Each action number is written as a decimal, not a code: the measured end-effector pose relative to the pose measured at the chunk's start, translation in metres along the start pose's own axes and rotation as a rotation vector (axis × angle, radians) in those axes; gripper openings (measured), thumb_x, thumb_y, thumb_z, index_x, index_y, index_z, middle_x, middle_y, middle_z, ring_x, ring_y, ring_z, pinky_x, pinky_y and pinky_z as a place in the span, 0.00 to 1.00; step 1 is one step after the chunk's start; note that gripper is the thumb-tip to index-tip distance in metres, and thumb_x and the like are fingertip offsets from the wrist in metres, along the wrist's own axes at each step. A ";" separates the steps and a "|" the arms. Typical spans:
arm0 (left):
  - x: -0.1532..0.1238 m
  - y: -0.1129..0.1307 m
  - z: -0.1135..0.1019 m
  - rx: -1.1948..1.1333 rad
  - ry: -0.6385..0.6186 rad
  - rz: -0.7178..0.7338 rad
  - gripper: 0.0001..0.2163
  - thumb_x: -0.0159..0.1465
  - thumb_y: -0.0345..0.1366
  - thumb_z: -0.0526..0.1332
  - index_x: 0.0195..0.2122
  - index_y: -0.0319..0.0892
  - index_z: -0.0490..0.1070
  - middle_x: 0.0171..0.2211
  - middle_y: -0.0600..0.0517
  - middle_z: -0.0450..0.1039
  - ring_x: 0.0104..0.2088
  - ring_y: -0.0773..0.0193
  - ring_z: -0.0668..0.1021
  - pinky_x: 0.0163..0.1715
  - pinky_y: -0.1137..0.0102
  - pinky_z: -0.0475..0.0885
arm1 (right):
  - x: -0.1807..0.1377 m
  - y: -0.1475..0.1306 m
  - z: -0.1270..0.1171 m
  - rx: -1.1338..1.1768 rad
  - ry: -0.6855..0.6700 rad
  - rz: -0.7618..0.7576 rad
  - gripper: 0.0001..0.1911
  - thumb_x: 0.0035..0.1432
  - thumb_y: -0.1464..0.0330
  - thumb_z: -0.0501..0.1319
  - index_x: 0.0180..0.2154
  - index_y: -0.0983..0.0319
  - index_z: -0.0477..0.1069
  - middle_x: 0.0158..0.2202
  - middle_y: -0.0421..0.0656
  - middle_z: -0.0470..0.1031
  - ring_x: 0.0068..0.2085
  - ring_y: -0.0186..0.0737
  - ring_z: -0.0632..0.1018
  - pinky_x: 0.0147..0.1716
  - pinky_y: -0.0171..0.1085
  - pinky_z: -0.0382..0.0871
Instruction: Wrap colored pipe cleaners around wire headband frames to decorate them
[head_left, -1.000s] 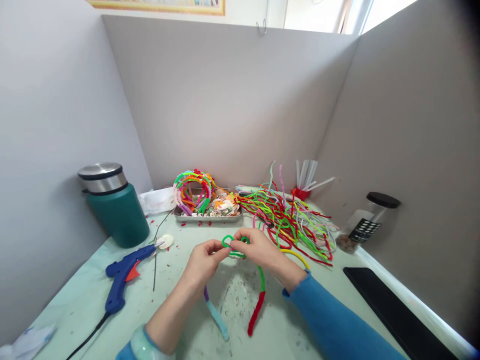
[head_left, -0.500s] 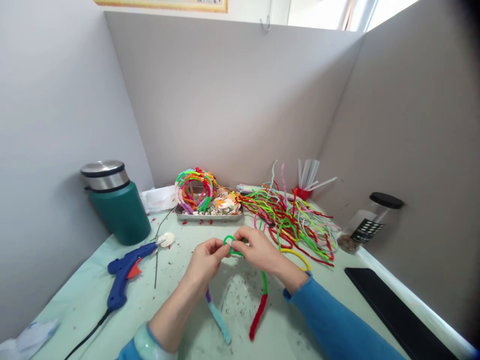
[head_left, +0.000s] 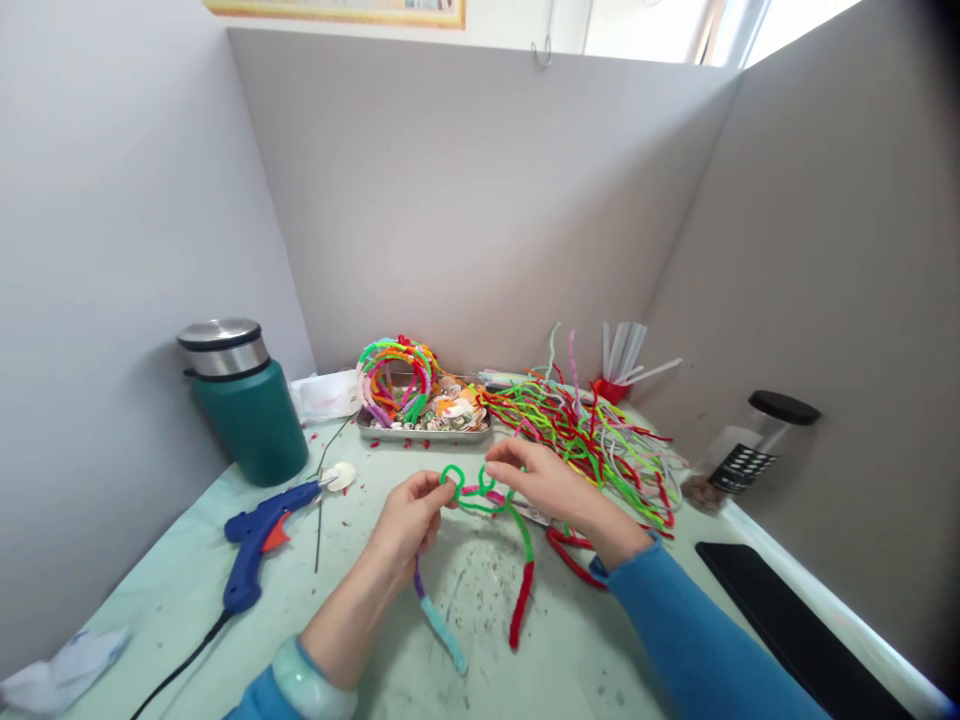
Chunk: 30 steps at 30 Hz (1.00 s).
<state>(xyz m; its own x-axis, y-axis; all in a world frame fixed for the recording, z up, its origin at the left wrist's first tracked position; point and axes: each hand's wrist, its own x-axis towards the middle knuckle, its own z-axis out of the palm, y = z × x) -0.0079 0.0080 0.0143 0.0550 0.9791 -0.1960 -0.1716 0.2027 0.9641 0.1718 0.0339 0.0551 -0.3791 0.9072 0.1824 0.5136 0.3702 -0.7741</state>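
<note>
My left hand [head_left: 414, 510] is closed in a pinch on a green pipe cleaner [head_left: 480, 508], beside a round loop it forms. The pipe cleaner is bent into two loops along a headband wrapped in pipe cleaner [head_left: 522, 590]. Pink shows at the band's middle; one end hangs down green and red, the other purple and light blue. My right hand [head_left: 536, 482] has thumb and fingertips at the right-hand loop, pinching it. Part of the band is hidden behind my left hand.
A blue glue gun [head_left: 259, 545] and green flask [head_left: 247, 410] stand left. Behind are a metal tray [head_left: 420, 434] of headbands and buttons, a heap of pipe cleaners [head_left: 585, 425], and a red cup [head_left: 611, 390] of glue sticks. A jar [head_left: 742, 455] and black strip [head_left: 780, 610] lie right.
My hands have drawn slightly apart, and two green loops now show between them. My right hand has moved up and right. The view has shifted a little.
</note>
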 end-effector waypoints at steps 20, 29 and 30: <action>-0.001 0.007 -0.011 0.288 -0.128 0.039 0.14 0.47 0.42 0.66 0.28 0.39 0.67 0.14 0.62 0.58 0.13 0.75 0.59 0.11 0.78 0.49 | 0.002 0.008 0.023 0.282 -0.215 -0.024 0.05 0.52 0.70 0.57 0.31 0.64 0.70 0.24 0.37 0.67 0.26 0.31 0.66 0.26 0.30 0.60; -0.003 0.012 -0.009 0.220 -0.130 -0.005 0.19 0.43 0.40 0.69 0.34 0.37 0.69 0.17 0.62 0.60 0.13 0.79 0.53 0.11 0.76 0.44 | 0.005 0.021 0.032 0.413 -0.234 0.074 0.08 0.47 0.70 0.62 0.31 0.63 0.66 0.24 0.38 0.71 0.25 0.33 0.71 0.25 0.32 0.65; -0.003 0.013 -0.009 0.217 -0.136 -0.014 0.19 0.42 0.39 0.69 0.34 0.37 0.69 0.17 0.62 0.60 0.13 0.79 0.52 0.12 0.76 0.43 | 0.005 0.022 0.032 0.438 -0.242 0.076 0.08 0.46 0.70 0.62 0.31 0.63 0.66 0.23 0.38 0.71 0.25 0.33 0.72 0.26 0.32 0.65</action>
<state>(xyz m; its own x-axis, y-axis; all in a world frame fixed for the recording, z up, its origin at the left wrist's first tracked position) -0.0192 0.0077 0.0256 0.1899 0.9617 -0.1979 0.0447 0.1929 0.9802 0.1564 0.0405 0.0201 -0.5472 0.8369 0.0100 0.1954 0.1393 -0.9708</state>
